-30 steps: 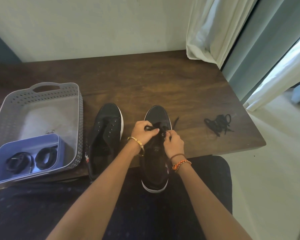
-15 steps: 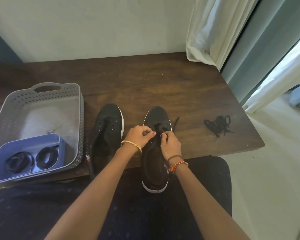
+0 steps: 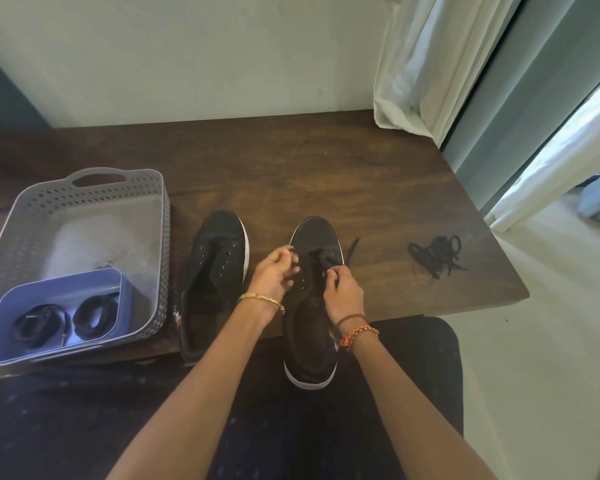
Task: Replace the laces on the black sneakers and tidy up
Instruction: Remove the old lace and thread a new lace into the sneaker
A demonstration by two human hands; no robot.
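You are working at the toe-end eyelets of the right sneaker [image 3: 314,306], which is lying partly on the tabletop [image 3: 291,168] with its heel overhanging toward your lap. Your left hand [image 3: 274,271] is resting at the sneaker's left eyelet row; compared with half a second ago its fingers [image 3: 286,259] are spreading looser, and whether they are pinching any lace cannot be told. Your right hand [image 3: 342,289] is curling its fingers around the black lace [image 3: 323,259] at the right eyelet row, holding it close to the shoe.

One lace end [image 3: 354,249] is trailing onto the tabletop just right of the toe. Since a second ago, both hands are sitting slightly lower on the upper, with the right hand drawn back toward you. In all likelihood this means a length of lace is being pulled through a lower eyelet, so lacing of this shoe is only at its beginning.

The left sneaker [image 3: 215,278] is lying beside it, eyelets bare, unchanged across the frames. The loose lace pile [image 3: 435,254] is remaining well apart to the right. Two coiled laces [image 3: 68,322] are sitting in the blue tray [image 3: 11,299] inside the grey basket [image 3: 84,199], also unmoved. Tidying is not yet started.
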